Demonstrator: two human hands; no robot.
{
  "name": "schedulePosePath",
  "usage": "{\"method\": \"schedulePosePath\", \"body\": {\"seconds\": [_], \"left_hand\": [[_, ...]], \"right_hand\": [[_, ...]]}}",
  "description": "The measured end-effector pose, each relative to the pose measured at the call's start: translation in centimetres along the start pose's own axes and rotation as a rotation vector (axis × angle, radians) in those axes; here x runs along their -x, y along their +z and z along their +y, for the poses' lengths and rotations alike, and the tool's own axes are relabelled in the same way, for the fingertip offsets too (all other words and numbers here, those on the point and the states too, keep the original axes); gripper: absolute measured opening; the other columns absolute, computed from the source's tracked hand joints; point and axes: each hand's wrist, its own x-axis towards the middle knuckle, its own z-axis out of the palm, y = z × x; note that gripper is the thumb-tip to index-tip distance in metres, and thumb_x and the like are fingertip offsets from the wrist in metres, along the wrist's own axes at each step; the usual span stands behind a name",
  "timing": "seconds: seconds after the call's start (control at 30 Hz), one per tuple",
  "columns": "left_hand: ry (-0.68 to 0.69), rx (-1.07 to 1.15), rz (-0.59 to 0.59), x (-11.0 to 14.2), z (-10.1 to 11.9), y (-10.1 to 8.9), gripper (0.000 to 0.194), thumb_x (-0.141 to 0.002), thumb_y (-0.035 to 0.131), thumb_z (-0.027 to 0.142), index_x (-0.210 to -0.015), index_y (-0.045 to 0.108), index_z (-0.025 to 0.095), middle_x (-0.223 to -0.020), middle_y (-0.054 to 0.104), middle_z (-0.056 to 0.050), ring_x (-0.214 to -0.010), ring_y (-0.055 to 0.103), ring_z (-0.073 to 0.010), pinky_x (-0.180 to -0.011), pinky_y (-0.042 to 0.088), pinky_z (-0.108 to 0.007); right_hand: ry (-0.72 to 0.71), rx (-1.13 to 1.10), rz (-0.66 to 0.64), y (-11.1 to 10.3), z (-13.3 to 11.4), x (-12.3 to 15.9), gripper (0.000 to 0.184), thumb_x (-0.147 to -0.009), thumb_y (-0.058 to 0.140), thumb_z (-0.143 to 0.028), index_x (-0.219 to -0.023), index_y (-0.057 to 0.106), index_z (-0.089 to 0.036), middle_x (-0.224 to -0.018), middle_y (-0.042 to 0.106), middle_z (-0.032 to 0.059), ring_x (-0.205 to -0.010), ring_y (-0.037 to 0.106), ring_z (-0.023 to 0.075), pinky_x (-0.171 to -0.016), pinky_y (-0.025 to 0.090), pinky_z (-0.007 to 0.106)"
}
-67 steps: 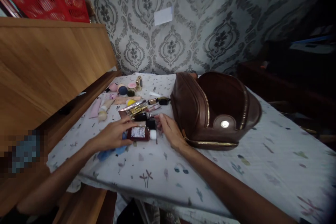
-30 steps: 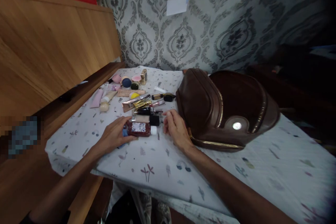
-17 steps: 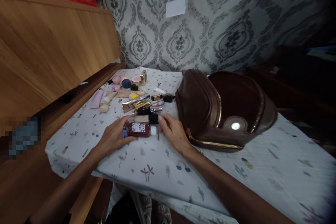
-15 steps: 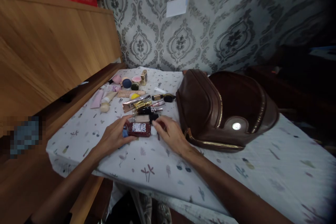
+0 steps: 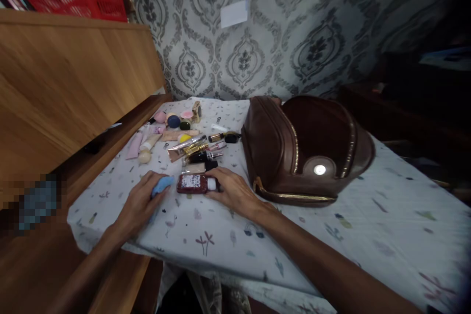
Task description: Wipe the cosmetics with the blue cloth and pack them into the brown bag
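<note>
A small crumpled blue cloth (image 5: 163,185) is pinched in my left hand (image 5: 139,205), just left of a dark red bottle (image 5: 192,184). That bottle lies on its side, with a printed label and a white cap pointing right. Around the cap end, thumb and fingers of my right hand (image 5: 235,191) grip it. Right behind lies a beige bottle with a black cap (image 5: 194,169). Farther back are a black tube (image 5: 198,157), a gold tube (image 5: 196,148) and a silvery pink tube (image 5: 187,145).
An unzipped brown leather bag (image 5: 267,147) stands to the right on the patterned tablecloth (image 5: 228,250). Several pale tubes, a pink sponge (image 5: 159,117) and a gold-framed box (image 5: 197,112) lie at the back left. A wooden cabinet (image 5: 77,68) borders the left side.
My left hand has drawn left, off the red bottle, with the blue cloth in it. My right hand has closed around the bottle's cap end. The view has shifted slightly.
</note>
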Motion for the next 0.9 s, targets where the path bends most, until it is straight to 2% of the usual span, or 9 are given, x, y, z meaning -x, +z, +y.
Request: {"method": "schedulePosePath", "body": {"seconds": [0.07,0.2,0.3,0.43,0.57,0.67,0.73,0.9], "left_hand": [[0.075,0.021,0.02,-1.1,1.2,0.5,0.026,-0.101,0.043,0.039,-0.116,0.057,0.023,-0.107,0.06,-0.006,-0.099,0.059,-0.0211,-0.089,0.05,-0.034],[0.31,-0.105,-0.075,-3.4,2.6,2.6,0.032,-0.099,0.048,0.039,-0.126,0.056,0.023,-0.12,0.058,-0.009,-0.109,0.054,-0.0254,-0.091,0.051,-0.04],[0.383,-0.217,-0.078,-4.9,2.3,3.9,0.033,-0.099,0.047,0.039,-0.126,0.056,0.023,-0.121,0.057,-0.011,-0.109,0.053,-0.0269,-0.087,0.053,-0.041],[0.46,-0.253,-0.088,-7.0,1.7,4.2,0.033,-0.101,0.044,0.039,-0.124,0.057,0.02,-0.122,0.058,-0.012,-0.109,0.054,-0.0271,-0.091,0.052,-0.043],[0.481,-0.192,-0.117,-9.3,1.6,3.7,0.034,-0.101,0.043,0.042,-0.122,0.06,0.021,-0.121,0.059,-0.011,-0.11,0.056,-0.0262,-0.095,0.05,-0.042],[0.407,-0.045,-0.133,-10.7,1.8,3.2,0.036,-0.101,0.042,0.046,-0.122,0.061,0.022,-0.118,0.063,-0.009,-0.11,0.058,-0.0247,-0.097,0.048,-0.039],[0.35,-0.009,-0.1,-11.2,2.2,3.2,0.039,-0.101,0.041,0.048,-0.12,0.061,0.021,-0.116,0.065,-0.009,-0.11,0.058,-0.0256,-0.097,0.047,-0.04],[0.459,-0.183,-0.102,-10.8,3.4,5.1,0.041,-0.101,0.039,0.047,-0.115,0.064,0.018,-0.11,0.065,-0.01,-0.103,0.055,-0.0267,-0.094,0.044,-0.043]], "right_hand": [[0.002,0.008,0.0,0.1,0.0,0.0,0.039,-0.08,0.076,-0.019,-0.117,0.063,-0.019,-0.112,0.067,0.0085,-0.101,0.063,0.0237,-0.087,0.049,0.037],[-0.028,0.009,0.04,0.3,0.5,-0.1,0.038,-0.078,0.077,-0.019,-0.113,0.064,-0.02,-0.107,0.067,0.0077,-0.097,0.063,0.0229,-0.086,0.049,0.036],[-0.049,-0.024,0.087,0.3,1.0,-0.4,0.034,-0.079,0.073,-0.015,-0.111,0.064,-0.019,-0.105,0.067,0.0081,-0.096,0.063,0.0227,-0.085,0.049,0.035],[-0.003,-0.044,0.17,0.3,1.8,-0.7,0.029,-0.082,0.065,-0.009,-0.109,0.065,-0.018,-0.102,0.067,0.0077,-0.095,0.062,0.0219,-0.086,0.048,0.035],[0.025,-0.062,0.248,0.5,2.7,-1.1,0.031,-0.082,0.061,-0.007,-0.111,0.063,-0.017,-0.101,0.066,0.0075,-0.091,0.061,0.0204,-0.085,0.048,0.035],[0.02,-0.06,0.264,0.6,2.9,-1.1,0.029,-0.082,0.061,-0.008,-0.11,0.064,-0.017,-0.098,0.065,0.0068,-0.09,0.06,0.0202,-0.084,0.048,0.034],[0.012,-0.058,0.245,0.5,2.8,-1.1,0.025,-0.083,0.062,-0.01,-0.107,0.064,-0.017,-0.096,0.064,0.0064,-0.089,0.06,0.0202,-0.083,0.048,0.033],[0.021,-0.025,0.203,0.1,2.3,-1.0,0.015,-0.083,0.061,-0.008,-0.094,0.064,-0.017,-0.095,0.062,0.0069,-0.091,0.058,0.0216,-0.084,0.047,0.034]]}}
